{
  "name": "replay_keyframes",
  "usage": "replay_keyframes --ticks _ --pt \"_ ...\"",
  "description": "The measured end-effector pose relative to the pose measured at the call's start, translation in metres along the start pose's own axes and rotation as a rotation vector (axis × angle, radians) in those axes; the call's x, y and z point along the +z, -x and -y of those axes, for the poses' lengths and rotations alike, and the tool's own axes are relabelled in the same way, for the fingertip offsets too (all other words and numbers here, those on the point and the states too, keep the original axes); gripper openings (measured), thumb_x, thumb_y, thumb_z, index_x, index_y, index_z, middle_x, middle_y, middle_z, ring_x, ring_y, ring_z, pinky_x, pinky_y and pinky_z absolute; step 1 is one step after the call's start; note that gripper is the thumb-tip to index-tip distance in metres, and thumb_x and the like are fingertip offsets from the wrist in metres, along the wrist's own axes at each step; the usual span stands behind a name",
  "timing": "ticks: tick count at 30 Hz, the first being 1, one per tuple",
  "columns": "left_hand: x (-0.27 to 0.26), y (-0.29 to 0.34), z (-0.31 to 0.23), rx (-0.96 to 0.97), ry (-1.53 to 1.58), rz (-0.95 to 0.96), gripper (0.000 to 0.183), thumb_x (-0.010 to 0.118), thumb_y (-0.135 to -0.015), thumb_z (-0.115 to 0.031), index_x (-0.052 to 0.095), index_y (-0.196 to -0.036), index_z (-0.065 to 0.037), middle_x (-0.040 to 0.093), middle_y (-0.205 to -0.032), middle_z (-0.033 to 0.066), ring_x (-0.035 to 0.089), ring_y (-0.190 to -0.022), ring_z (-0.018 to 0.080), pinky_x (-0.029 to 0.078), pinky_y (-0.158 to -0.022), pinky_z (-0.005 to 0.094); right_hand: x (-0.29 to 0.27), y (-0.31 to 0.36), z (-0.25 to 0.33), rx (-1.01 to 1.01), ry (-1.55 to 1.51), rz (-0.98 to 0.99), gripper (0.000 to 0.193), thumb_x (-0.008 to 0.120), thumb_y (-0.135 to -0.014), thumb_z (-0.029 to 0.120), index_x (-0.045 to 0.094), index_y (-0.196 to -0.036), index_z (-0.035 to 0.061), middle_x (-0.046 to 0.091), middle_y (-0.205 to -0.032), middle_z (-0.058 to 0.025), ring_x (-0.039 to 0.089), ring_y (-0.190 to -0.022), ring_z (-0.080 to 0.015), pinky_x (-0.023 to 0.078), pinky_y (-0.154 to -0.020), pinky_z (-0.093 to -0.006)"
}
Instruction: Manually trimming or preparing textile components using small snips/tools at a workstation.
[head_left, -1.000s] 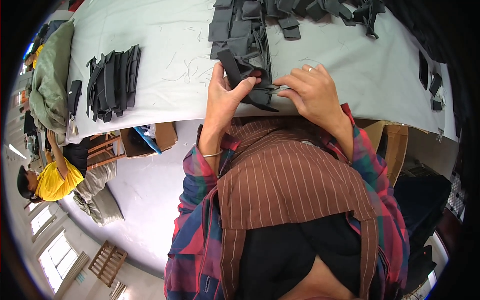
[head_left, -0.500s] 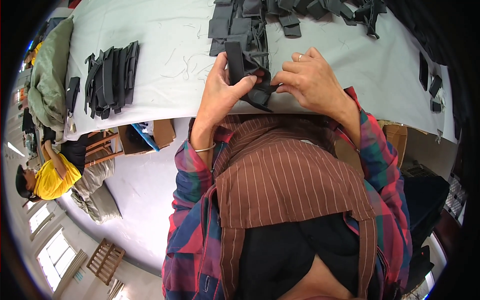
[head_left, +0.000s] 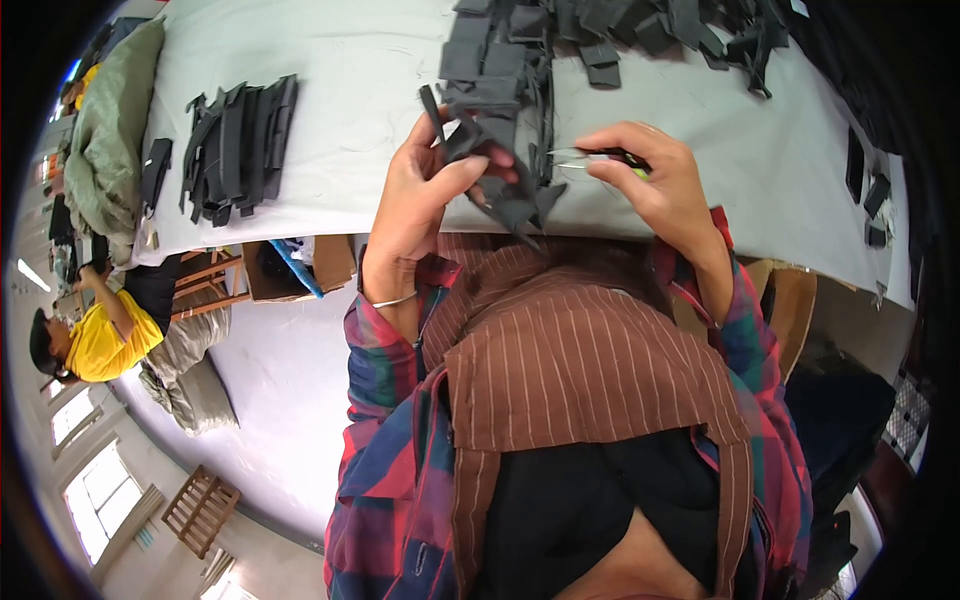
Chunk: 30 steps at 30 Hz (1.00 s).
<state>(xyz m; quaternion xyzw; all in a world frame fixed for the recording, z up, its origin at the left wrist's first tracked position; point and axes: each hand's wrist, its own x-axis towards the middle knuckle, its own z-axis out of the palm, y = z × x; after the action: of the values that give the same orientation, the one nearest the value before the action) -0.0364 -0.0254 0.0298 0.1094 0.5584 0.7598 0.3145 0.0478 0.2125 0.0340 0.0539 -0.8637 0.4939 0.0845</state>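
Note:
Near the front edge of the table, my left hand (head_left: 412,195) is closed on a dark fabric piece (head_left: 515,208), its thumb across the cloth. The piece looks folded and strap-like, with one narrow end standing up by the fingers and loose corners hanging below; part of it is blurred. To its right, my right hand (head_left: 660,180) grips small thread snips (head_left: 622,157) with a dark handle and a bit of bright green. The two thin metal blades point left toward the fabric, apart from it.
A white-covered table (head_left: 370,60) carries a stack of dark strips (head_left: 240,145) on the left. Beyond my hands lie overlapping dark fabric pieces (head_left: 485,55), with more at far right (head_left: 655,35). A cardboard box (head_left: 330,265) sits below the table edge. A person in yellow (head_left: 115,335) works at far left.
My right hand has left the fabric, moved slightly right, and now shows the snips with blades out. My left hand has shifted left and down, tilting the fabric.

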Motion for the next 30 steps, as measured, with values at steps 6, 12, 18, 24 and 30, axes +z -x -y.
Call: replay_keyframes --ticks 6,12,18,24,30 --pt "-0.052 -0.008 0.028 -0.168 -0.479 0.003 0.057 0.060 -0.081 -0.011 0.041 -0.134 0.001 0.062 -0.086 0.0091 0.061 -0.068 0.0149 0.048 -0.062 0.0258 0.016 0.018 -0.024 0.249 -0.198 -0.089 0.016 0.063 -0.083 0.006 0.066 -0.098 -0.0007 0.062 -0.077 -0.0006 0.053 -0.072 -0.0059 0.042 -0.065 -0.0216" --pt "-0.043 0.009 -0.048 0.072 -0.293 -0.120 0.057 0.061 -0.077 -0.005 0.045 -0.132 -0.002 0.064 -0.092 0.0067 0.062 -0.076 0.0139 0.049 -0.069 0.0270 0.019 0.015 -0.015 0.326 -0.339 -0.034 0.018 0.064 -0.085 0.008 0.065 -0.100 -0.0006 0.062 -0.083 0.0011 0.052 -0.076 -0.0051 0.042 -0.069 -0.0203" --pt "-0.061 0.002 -0.029 0.355 0.548 0.029 0.073 0.063 -0.077 -0.018 0.032 -0.141 -0.004 0.054 -0.092 0.0082 0.051 -0.076 0.0196 0.045 -0.066 0.0306 0.030 0.003 0.004 0.298 -0.385 0.058 0.018 0.064 -0.085 0.006 0.066 -0.101 -0.0005 0.063 -0.084 0.0004 0.053 -0.076 -0.0055 0.043 -0.070 -0.0205" --pt "-0.053 -0.009 -0.002 0.440 0.909 0.199 0.063 0.058 -0.086 -0.025 0.033 -0.142 -0.013 0.042 -0.075 0.0028 0.037 -0.062 0.0143 0.032 -0.056 0.0268 0.045 -0.004 0.021 0.263 -0.535 0.153 0.018 0.065 -0.084 0.007 0.065 -0.101 -0.0005 0.064 -0.086 -0.0012 0.055 -0.080 -0.0066 0.044 -0.074 -0.0210" --pt "-0.058 -0.007 -0.005 0.432 1.029 0.278 0.051 0.049 -0.092 -0.025 0.037 -0.141 -0.014 0.043 -0.074 0.0031 0.039 -0.061 0.0130 0.034 -0.056 0.0260 0.048 -0.005 0.033 0.192 -0.520 0.206 0.017 0.065 -0.084 0.008 0.065 -0.099 0.0000 0.065 -0.086 -0.0025 0.057 -0.080 -0.0071 0.045 -0.075 -0.0220"
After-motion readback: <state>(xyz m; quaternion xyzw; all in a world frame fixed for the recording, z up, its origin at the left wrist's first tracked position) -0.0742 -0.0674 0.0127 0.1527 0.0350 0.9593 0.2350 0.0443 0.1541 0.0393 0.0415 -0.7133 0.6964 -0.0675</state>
